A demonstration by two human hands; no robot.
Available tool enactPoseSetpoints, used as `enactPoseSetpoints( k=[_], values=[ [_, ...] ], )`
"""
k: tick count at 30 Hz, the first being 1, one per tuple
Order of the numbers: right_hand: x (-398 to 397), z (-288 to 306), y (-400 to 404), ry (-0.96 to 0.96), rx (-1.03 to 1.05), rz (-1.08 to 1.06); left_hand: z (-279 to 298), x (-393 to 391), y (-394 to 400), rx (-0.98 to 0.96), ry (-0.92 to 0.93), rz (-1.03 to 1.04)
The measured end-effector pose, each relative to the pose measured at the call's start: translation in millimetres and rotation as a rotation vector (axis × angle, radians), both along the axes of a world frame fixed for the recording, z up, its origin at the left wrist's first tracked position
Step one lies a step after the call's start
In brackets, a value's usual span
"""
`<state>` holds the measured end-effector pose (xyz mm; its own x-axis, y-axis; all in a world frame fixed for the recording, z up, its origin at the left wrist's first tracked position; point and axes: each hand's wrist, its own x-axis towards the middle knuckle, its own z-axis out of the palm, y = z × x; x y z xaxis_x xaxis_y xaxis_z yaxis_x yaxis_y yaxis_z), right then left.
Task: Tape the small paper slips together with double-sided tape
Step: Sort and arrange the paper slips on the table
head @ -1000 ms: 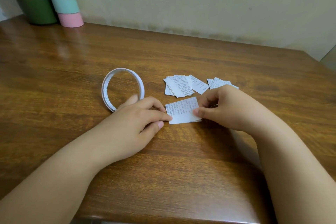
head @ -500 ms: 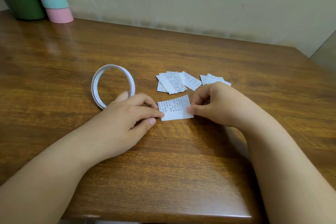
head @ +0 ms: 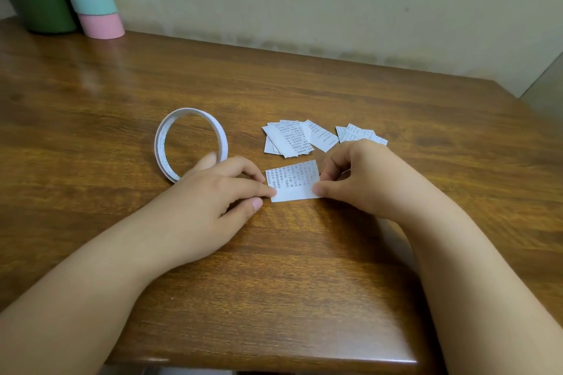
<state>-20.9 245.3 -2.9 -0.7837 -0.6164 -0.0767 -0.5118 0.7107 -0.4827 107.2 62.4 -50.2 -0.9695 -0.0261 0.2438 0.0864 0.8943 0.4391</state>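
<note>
Fingers of left hand [head: 210, 192] and right hand [head: 362, 179] still pinch the unmoved paper slip [head: 294, 181].

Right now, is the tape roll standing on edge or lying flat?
Lying flat. The tape roll rests on the table, its open ring facing up with wood showing through, just beyond the left hand.

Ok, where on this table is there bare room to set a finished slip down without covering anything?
Bare wood lies in front of both hands, between the held slip and the table's near edge. There is more behind the tape roll, toward the wall, and right of the right hand. It is crowded between the tape roll and the loose slips.
</note>
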Motion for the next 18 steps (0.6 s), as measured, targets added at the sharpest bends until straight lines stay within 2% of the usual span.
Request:
enactPoseSetpoints(
  k=[10,18],
  values=[
    [3.3,-3.8,-1.4,0.013,-0.030,-0.007,-0.6,-0.4,0.7,-0.015,0.017,-0.004],
    [10.5,-11.5,-8.0,-0.012,-0.205,-0.114,-1.1,2.1,3.4,-0.063,0.050,-0.021]
  ],
)
